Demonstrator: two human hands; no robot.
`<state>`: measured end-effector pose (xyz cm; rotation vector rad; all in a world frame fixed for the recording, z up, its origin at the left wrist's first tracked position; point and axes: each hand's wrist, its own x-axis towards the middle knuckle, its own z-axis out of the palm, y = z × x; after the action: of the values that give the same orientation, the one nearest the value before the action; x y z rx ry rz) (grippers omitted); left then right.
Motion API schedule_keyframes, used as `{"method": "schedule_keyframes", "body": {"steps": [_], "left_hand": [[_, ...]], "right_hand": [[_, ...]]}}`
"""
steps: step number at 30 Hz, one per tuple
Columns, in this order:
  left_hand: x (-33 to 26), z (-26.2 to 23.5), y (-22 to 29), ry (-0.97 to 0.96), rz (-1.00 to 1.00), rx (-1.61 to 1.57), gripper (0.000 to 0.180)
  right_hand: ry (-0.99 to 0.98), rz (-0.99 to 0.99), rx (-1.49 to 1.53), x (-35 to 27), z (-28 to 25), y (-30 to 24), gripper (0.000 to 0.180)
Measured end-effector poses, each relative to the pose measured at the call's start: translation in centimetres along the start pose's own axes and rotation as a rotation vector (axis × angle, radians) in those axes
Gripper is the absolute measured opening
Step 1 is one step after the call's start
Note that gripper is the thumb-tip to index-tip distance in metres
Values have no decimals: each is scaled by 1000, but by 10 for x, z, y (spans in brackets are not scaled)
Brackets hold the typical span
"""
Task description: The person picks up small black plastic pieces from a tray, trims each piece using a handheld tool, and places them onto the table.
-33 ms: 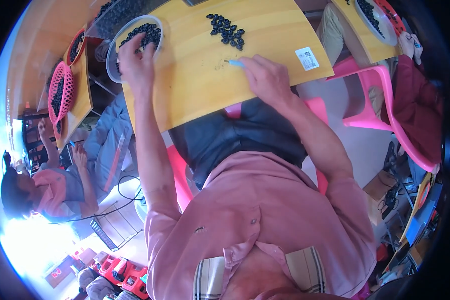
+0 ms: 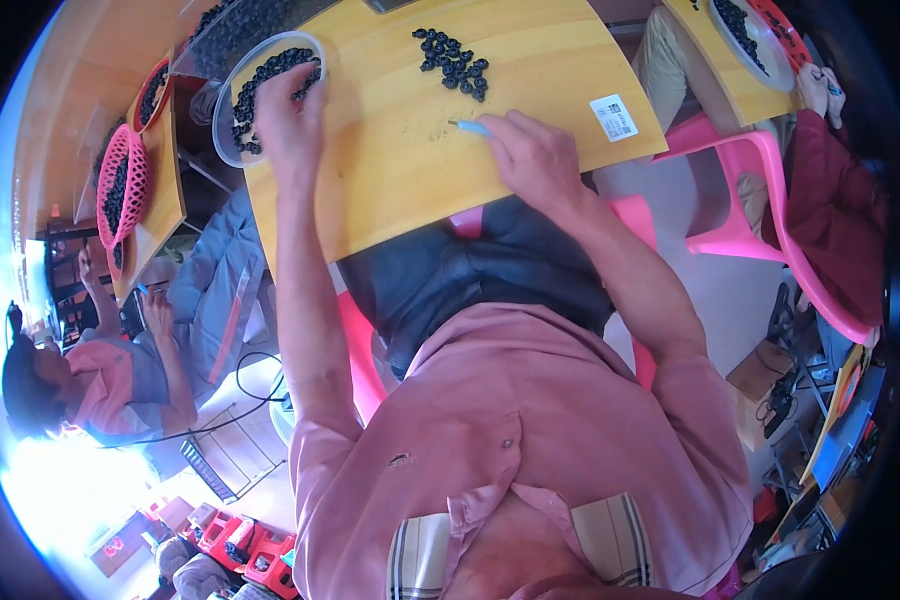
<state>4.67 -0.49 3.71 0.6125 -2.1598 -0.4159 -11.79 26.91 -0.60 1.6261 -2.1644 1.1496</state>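
Observation:
My left hand (image 2: 292, 122) is over the right rim of a clear round plastic tub (image 2: 226, 118) filled with small black round parts (image 2: 253, 98). Its fingers are curled and smeared by motion, so whether anything is in them does not show. My right hand (image 2: 538, 158) is closed around a slim tool with a light blue handle (image 2: 476, 128); a thin tip points left, just over the yellow wooden table (image 2: 410, 190). Beyond that tip lies a loose pile of small black round parts (image 2: 454, 64), some with visible holes. Fine dark crumbs dot the wood near the tip.
A white label (image 2: 613, 118) is stuck near the table's right edge. At left, a person sits by another table with a pink basket (image 2: 122, 190) of black parts. To the right are a pink chair (image 2: 745, 200), a co-worker's hands and a white bowl (image 2: 745, 45).
My left hand has shifted right and slightly nearer, from over the tub's middle to its right rim. The right hand and its tool stay in place.

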Motion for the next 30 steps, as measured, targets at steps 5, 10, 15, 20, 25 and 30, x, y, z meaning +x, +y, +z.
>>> {"method": "schedule_keyframes", "body": {"steps": [5,10,15,20,25,30], "left_hand": [[-5,72,35,-254,-15,-64,27],[-3,98,42,-325,-15,4,26],[-3,85,58,-385,-290,-96,23],[-34,58,74,-321,-433,-426,19],[-78,39,91,-321,-586,-626,20],[-96,40,95,-258,-659,-791,20]], "right_hand": [[17,20,15,0,-2,0,15],[40,24,6,0,-4,2,16],[41,31,15,0,-4,5,15],[45,32,10,1,-4,5,15],[38,29,14,-1,-2,3,15],[22,-4,5,-2,1,1,16]]}}
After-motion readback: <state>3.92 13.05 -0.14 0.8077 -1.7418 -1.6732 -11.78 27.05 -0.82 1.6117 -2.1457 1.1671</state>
